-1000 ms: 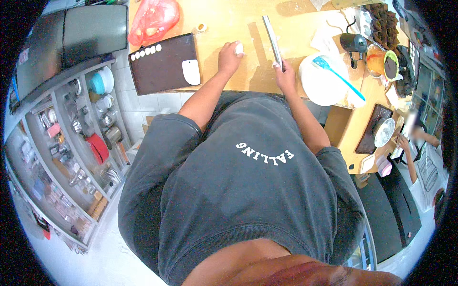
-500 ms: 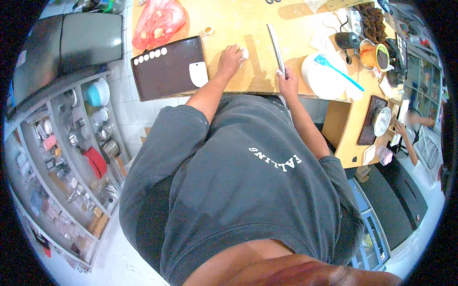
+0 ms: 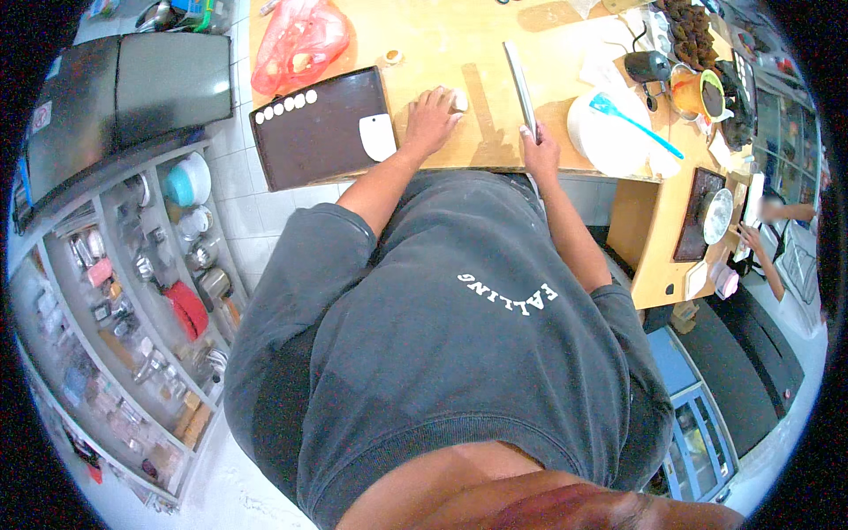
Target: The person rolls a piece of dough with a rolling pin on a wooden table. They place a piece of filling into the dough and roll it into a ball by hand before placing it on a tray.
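My left hand rests low over the wooden table with its palm down. A small white lump that looks like dough sits between its thumb and forefinger. My right hand is closed round the near end of a long, slim silver metal bar, which slants up and away over the tabletop. Left of my left hand lies a dark brown tray. Several small white rounds line its far edge, and a white scraper lies at its right corner.
Beyond the tray sits a red plastic bag beside a tiny cup. To the right are a white bowl with a blue spatula, a black kettle-like pot and an orange bowl. Another person's arm shows far right.
The whole view has shifted slightly. My left hand's fingers look a little flatter and more spread beside the white lump. The metal bar stays in my right hand.
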A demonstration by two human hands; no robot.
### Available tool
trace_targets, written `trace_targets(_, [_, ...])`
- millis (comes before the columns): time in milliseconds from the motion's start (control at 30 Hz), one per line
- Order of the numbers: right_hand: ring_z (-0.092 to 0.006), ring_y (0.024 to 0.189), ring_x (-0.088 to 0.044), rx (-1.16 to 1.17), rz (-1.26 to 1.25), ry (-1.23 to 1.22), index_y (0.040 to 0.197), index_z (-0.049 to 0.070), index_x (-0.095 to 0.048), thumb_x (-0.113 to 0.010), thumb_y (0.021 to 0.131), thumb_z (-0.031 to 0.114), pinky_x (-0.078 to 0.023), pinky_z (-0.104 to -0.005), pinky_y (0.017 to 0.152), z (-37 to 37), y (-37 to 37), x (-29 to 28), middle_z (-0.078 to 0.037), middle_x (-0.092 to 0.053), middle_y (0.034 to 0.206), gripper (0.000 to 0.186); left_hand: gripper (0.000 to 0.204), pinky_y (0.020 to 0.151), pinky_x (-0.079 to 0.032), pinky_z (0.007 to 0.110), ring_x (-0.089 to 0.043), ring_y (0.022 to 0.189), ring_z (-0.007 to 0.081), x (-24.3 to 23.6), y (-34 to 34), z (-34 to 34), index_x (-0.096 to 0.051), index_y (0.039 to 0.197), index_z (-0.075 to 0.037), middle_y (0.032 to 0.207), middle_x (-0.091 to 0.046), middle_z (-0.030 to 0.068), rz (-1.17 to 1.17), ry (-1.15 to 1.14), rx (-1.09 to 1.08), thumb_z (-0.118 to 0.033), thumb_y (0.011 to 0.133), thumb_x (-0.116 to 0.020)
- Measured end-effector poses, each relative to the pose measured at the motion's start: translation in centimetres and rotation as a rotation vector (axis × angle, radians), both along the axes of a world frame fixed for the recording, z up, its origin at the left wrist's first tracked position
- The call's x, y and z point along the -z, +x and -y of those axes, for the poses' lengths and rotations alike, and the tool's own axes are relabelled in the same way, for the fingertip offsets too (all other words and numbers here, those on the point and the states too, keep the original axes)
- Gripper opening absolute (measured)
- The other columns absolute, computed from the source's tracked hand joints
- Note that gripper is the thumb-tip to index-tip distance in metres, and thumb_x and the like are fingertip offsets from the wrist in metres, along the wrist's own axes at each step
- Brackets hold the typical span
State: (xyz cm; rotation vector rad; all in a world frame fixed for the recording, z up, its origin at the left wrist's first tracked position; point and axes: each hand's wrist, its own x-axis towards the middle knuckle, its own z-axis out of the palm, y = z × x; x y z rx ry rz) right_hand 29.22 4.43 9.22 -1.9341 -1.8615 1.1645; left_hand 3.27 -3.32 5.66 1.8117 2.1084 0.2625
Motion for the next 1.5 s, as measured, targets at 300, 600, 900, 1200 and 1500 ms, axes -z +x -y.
trace_targets(300, [-0.0385, 0.098, -0.071, -0.063, -0.041, 0.086, 0.133, 0.002, -0.067, -0.071, 0.098, 0.032, -0.054, -0.0458, 0.088, -0.9, -0.8, 0.2, -0.025, -0.073, 0.108, 0.046, 0.054, 0.094, -0.056, 0.049, -0.067, 0.111, 0.0366, 1.3, -1.0, -4.7, -0.065, 0.137, -0.014, 0.127, -0.063, 0.0167, 0.194, -0.161, 0.067, -0.035, 0.089, -0.079])
trace_targets(600, [-0.0420, 0.103, -0.070, -0.140, 0.080, 0.032, 0.133, 0.005, -0.068, -0.070, 0.098, 0.033, -0.054, -0.0482, 0.091, -0.5, -0.7, 0.2, -0.024, -0.073, 0.112, 0.045, 0.054, 0.088, -0.056, 0.048, -0.070, 0.104, 0.0346, 1.1, 0.0, -1.7, -0.069, 0.132, -0.014, 0.114, -0.066, 0.0123, 0.291, -0.003, -0.307, -0.037, 0.085, -0.083])
trace_targets(900, [-0.0374, 0.122, -0.063, -0.494, 0.189, 0.079, 0.139, 0.016, -0.064, -0.067, 0.098, 0.024, -0.043, -0.0609, 0.109, -2.4, -4.7, -1.8, -0.016, -0.069, 0.126, 0.043, 0.047, 0.087, -0.055, 0.047, -0.069, 0.101, 0.0343, -1.4, -2.9, 0.3, -0.070, 0.122, -0.011, 0.109, -0.068, 0.0120, 0.261, -0.082, -0.353, -0.033, 0.083, -0.084])
trace_targets(1200, [-0.0322, 0.122, -0.061, -0.725, 0.418, 0.234, 0.139, 0.029, -0.063, -0.064, 0.098, 0.026, -0.039, -0.0729, 0.106, -3.8, -7.5, 0.3, -0.008, -0.068, 0.121, 0.042, 0.065, 0.113, -0.038, 0.054, -0.045, 0.137, 0.0406, -1.8, -5.1, 5.3, -0.057, 0.140, -0.011, 0.144, -0.050, 0.0190, 0.076, 0.268, -0.288, -0.034, 0.085, -0.082])
trace_targets(1500, [-0.0335, 0.116, -0.065, -0.720, 0.448, 0.214, 0.136, 0.029, -0.066, -0.068, 0.096, 0.030, -0.043, -0.0671, 0.102, -3.7, -5.7, 0.6, -0.010, -0.072, 0.114, 0.040, 0.063, 0.122, -0.029, 0.059, -0.036, 0.151, 0.0367, -1.8, -3.2, 2.3, -0.054, 0.150, -0.016, 0.160, -0.044, 0.0148, 0.015, 0.131, -0.005, -0.029, 0.092, -0.074])
